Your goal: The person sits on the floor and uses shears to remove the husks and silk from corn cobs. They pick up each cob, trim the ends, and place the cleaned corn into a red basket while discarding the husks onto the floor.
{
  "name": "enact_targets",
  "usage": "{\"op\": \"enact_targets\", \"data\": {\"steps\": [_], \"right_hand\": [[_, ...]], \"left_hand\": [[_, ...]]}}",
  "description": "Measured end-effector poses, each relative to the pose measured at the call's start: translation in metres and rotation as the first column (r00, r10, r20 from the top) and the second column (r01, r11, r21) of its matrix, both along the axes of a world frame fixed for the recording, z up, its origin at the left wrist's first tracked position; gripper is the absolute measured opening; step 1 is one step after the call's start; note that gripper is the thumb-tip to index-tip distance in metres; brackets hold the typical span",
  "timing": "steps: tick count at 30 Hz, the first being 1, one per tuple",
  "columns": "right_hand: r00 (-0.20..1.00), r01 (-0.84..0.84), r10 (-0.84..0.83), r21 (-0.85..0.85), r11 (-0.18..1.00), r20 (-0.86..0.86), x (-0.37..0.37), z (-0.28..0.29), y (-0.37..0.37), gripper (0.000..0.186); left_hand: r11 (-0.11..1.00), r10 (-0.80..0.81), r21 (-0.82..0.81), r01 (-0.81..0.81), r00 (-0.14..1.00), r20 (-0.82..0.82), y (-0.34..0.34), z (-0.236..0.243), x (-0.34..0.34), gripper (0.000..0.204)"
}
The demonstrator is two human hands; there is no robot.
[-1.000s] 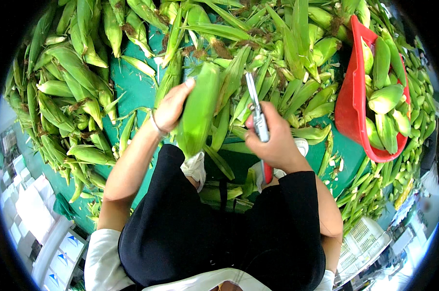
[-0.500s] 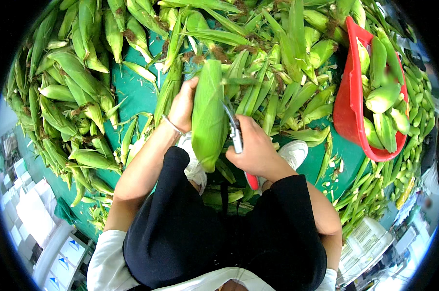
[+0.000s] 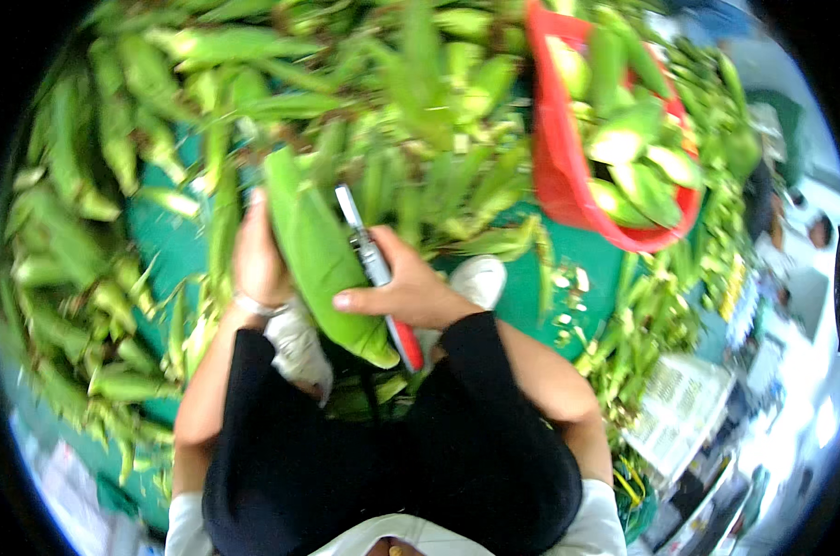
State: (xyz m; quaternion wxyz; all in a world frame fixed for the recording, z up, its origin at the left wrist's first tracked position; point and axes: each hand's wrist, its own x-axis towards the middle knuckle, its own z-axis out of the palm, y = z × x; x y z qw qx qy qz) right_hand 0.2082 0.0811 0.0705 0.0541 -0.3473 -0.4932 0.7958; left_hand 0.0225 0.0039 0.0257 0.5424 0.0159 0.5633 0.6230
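Note:
An ear of corn in its green husk (image 3: 311, 246) slants across in front of me, its paler end toward my lap. Along its left side lies my left hand (image 3: 260, 250), closed round the husk. My right hand (image 3: 397, 285) is wrapped round pruning shears (image 3: 371, 259) with a metal head and a red grip. The shears' head points up and away, just right of the corn. The right thumb reaches over to the corn's lower part; whether it presses on it I cannot tell. The picture is blurred by motion.
A red plastic basket (image 3: 552, 176) with several trimmed ears stands at the far right. Heaped unhusked corn (image 3: 68, 278) fills the left side, and loose husks (image 3: 429, 176) lie ahead on the green floor (image 3: 578, 292). A pale crate (image 3: 681, 408) stands at the right.
The view has swung right, so basket and heaps appear further left. The corn has tilted from upright to slanting, its top leftward. The right hand's shears have come round beside its lower half.

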Motion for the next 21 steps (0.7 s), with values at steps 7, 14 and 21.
{"op": "enact_targets", "data": {"steps": [7,14,21], "right_hand": [[0.694,-0.062,-0.576,0.833,0.55,0.433,0.135,0.124,0.126,0.072],[0.453,-0.052,-0.869,0.979,0.198,0.2,0.169,0.141,0.17,0.055],[0.895,0.391,-0.444,0.394,0.832,0.05,0.113,0.063,0.065,0.041]], "left_hand": [[0.994,0.059,-0.051,-0.092,0.885,-0.461,-0.047,-0.053,-0.107,0.026],[0.952,0.058,-0.215,-0.217,0.819,-0.571,-0.136,-0.092,-0.177,0.026],[0.839,-0.21,-0.239,-0.488,0.115,-0.971,-0.139,-0.058,-0.262,0.038]]}}
